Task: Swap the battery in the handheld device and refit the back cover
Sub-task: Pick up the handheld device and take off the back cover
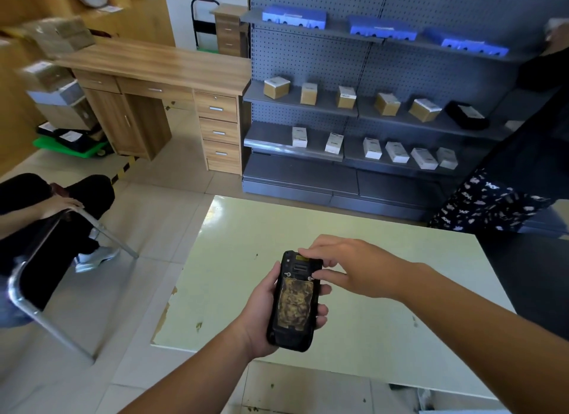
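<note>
A black handheld device (294,336) is held back side up over the pale green table (385,336). My left hand (261,318) grips it from the left and underneath, fingers wrapping its right edge. A worn yellowish panel (295,302) fills the middle of its back, with two small round fasteners above it. My right hand (348,268) reaches in from the right; its fingertips touch the device's top end and its thumb rests by the right fastener. Whether the panel is the back cover or the battery I cannot tell.
A metal-framed chair (46,309) stands at the left, with a seated person in black (46,204) behind it. Grey shelving (308,105) with small boxes lines the far wall, next to a wooden desk (154,65). A person in patterned clothing (492,201) stands at the right.
</note>
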